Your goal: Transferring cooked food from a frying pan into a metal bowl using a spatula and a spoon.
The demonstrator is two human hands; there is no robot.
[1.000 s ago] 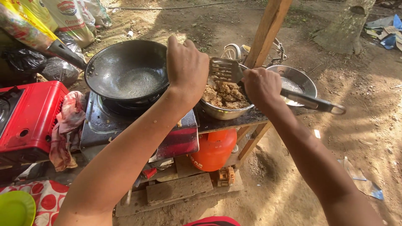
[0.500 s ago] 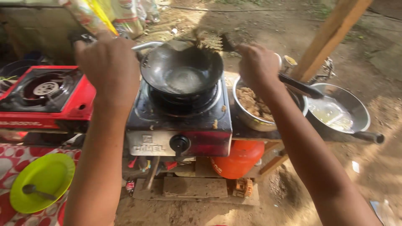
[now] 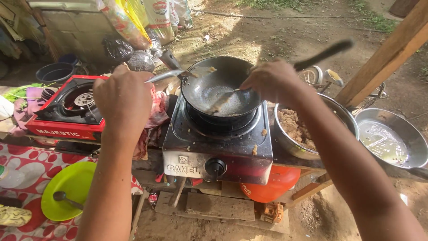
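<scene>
While both arms reach up from the bottom of the view, the nearest things lie low at 7 o'clock: a green plate (image 3: pixel 71 189) with a dark spoon (image 3: pixel 67 199) on it, resting on a red and white spotted cloth (image 3: pixel 24 165). At 5 o'clock, under the bench, sits an orange gas tank (image 3: pixel 269 185).

In the middle stands a silver stove (image 3: pixel 218 149) with one black knob. A dark wok (image 3: pixel 220 89) sits on top of it, and the bottom of the wok looks shiny and wet.

The left hand (image 3: pixel 124 99), at 9 o'clock from the wok, is closed in a fist around a long silver spoon (image 3: pixel 171 75). The tip of the spoon rests over the wok's rim at 11 o'clock, with a bit of food on it.

The right hand (image 3: pixel 274 81), at 2 o'clock from the wok, is closed tight around a black-handled turner (image 3: pixel 223 101). Its flat end reaches down into the wok.

At 3 o'clock a metal bowl (image 3: pixel 312 134) holds brown bits of food. Farther right sits a round metal pan (image 3: pixel 388 140) with some liquid in it. At 9 o'clock is a red stove (image 3: pixel 67 111). Far away, at 11 o'clock, bright bags (image 3: pixel 142 18) lean by a wall.
</scene>
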